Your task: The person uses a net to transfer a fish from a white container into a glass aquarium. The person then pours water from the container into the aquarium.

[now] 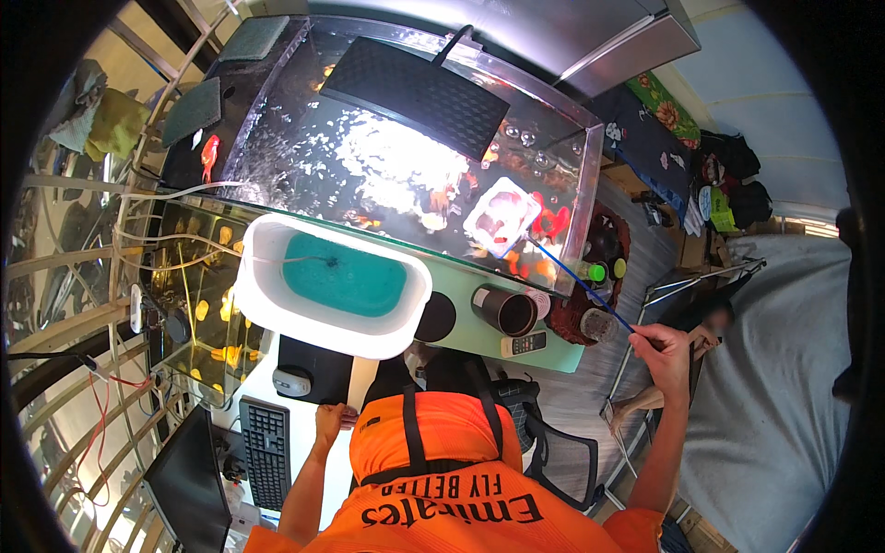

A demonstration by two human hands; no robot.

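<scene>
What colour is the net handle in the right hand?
The net handle is blue; it shows best in the head view.

left forearm [307,488] bare, rising from the lower edge of view, angled slightly rightward; left hand [335,423] low, near the torso [438,433], fingers curled inward. right forearm [661,452] bare, reaching forward, out to the right; right hand [664,358] farther forward, well apart from the left, thumb and fingers pinched, pointing leftward.

Two lines of bold black lettering [452,512] run upside down across the bright orange fabric shirt [479,540] at six o'clock; other markings are too small to read.
</scene>
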